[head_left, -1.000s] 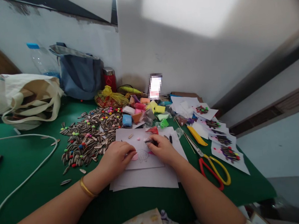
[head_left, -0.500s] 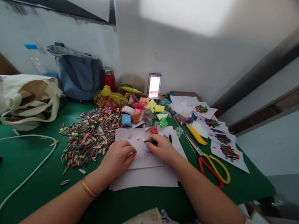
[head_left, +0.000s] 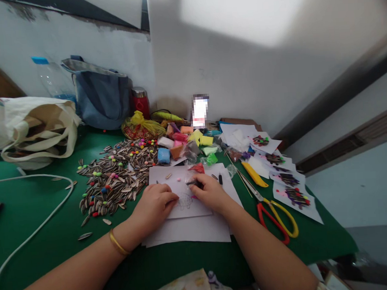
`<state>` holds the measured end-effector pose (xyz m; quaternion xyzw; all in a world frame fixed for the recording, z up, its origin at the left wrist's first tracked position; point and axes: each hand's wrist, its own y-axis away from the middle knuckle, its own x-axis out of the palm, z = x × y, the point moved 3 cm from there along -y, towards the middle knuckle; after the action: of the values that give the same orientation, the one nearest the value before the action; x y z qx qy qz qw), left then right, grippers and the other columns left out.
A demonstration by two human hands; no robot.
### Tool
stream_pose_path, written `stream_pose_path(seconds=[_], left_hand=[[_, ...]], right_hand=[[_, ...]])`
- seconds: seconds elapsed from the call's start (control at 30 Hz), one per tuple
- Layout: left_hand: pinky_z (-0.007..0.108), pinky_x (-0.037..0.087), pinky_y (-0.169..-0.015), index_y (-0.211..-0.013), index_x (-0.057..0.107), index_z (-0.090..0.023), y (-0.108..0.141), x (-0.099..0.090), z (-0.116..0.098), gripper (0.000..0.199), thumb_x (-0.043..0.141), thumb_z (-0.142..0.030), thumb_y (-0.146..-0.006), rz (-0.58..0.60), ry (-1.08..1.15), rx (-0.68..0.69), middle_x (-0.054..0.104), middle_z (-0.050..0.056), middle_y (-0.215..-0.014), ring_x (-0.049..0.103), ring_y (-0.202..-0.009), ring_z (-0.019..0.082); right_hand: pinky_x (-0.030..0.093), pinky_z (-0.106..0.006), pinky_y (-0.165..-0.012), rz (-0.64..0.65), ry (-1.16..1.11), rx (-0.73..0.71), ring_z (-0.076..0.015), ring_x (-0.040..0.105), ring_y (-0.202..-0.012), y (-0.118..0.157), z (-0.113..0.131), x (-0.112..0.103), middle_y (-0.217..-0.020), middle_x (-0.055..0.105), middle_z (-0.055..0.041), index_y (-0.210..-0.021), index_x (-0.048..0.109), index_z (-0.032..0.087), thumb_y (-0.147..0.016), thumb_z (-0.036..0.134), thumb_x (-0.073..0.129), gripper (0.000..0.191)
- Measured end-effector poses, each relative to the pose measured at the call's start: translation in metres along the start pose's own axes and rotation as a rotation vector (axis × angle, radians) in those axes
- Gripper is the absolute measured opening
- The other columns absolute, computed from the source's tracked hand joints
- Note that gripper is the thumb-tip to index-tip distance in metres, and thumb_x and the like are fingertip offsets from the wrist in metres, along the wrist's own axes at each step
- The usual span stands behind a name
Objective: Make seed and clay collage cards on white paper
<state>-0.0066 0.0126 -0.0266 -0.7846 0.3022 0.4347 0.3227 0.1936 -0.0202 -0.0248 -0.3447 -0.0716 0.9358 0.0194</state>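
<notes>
A sheet of white paper [head_left: 188, 212] with a line drawing [head_left: 185, 201] lies before me on a stack of sheets. My left hand [head_left: 158, 204] rests on its left side, thumb and forefinger drawn together at the drawing's edge; what they pinch, if anything, is hidden. At the drawing's upper right, my right hand [head_left: 210, 193] has its fingers closed on a small dark lump [head_left: 195, 183], partly covered by them. Beneath those fingers shows a bit of pink [head_left: 193, 197]. A pink ball [head_left: 178, 179] and one sunflower seed [head_left: 168, 176] sit on the sheet's upper part.
Left of the paper spreads a pile of sunflower seeds [head_left: 116, 179] with coloured bits. Wrapped clay blocks [head_left: 177, 151] crowd behind. To the right lie scissors [head_left: 267, 208], a yellow cutter [head_left: 254, 174], a black pen [head_left: 220, 179] and seed-decorated sheets [head_left: 296, 197]. Bags [head_left: 102, 98] stand at the back left.
My left hand has shifted slightly to the right over the drawing, and the pink bit seen at its fingertips is now out of sight. My right hand has hardly moved.
</notes>
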Motion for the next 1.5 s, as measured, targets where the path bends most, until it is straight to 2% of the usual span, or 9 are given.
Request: stream_pose_path(seconds=[0.3,0.53,1.13,1.5], left_hand=[[0.035,0.043,-0.081,-0.097,0.075,-0.025,0.0002,-0.0015,0.0005,0.017,0.061,-0.021,-0.088,0.027,0.017,-0.005,0.069,0.005,-0.091,0.063,-0.09,0.022],[0.033,0.045,-0.079,-0.085,0.071,-0.02,-0.0013,-0.005,0.0012,0.009,0.063,-0.021,-0.087,0.003,0.099,-0.041,0.067,0.005,-0.088,0.061,-0.087,0.021],[0.034,0.042,-0.081,-0.087,0.072,-0.022,-0.0024,-0.0024,-0.0011,0.01,0.063,-0.022,-0.088,0.04,0.001,-0.048,0.068,0.004,-0.09,0.061,-0.089,0.021],[0.035,0.043,-0.082,-0.09,0.074,-0.023,-0.0008,-0.0076,-0.0005,0.015,0.059,-0.024,-0.089,0.043,0.05,-0.026,0.068,0.004,-0.091,0.061,-0.089,0.021]], right_hand=[[0.043,-0.03,-0.073,0.001,0.018,0.002,-0.0189,0.059,-0.082,0.0004,0.0011,-0.001,-0.09,0.067,-0.0024,-0.094,0.067,0.021,-0.085,0.025,0.06,0.012],[0.043,-0.03,-0.073,0.007,0.025,0.007,-0.0187,0.059,-0.082,0.0004,0.0012,-0.0004,-0.09,0.067,-0.0027,-0.093,0.067,0.02,-0.085,0.024,0.06,0.011],[0.044,-0.03,-0.076,0.006,0.012,-0.005,-0.0192,0.061,-0.085,0.0005,0.0005,0.0001,-0.093,0.068,-0.0027,-0.093,0.066,0.021,-0.085,0.024,0.06,0.011],[0.044,-0.029,-0.076,0.008,0.023,-0.009,-0.0188,0.06,-0.085,0.0008,0.0017,-0.0001,-0.091,0.068,-0.0023,-0.094,0.066,0.02,-0.085,0.023,0.06,0.011]])
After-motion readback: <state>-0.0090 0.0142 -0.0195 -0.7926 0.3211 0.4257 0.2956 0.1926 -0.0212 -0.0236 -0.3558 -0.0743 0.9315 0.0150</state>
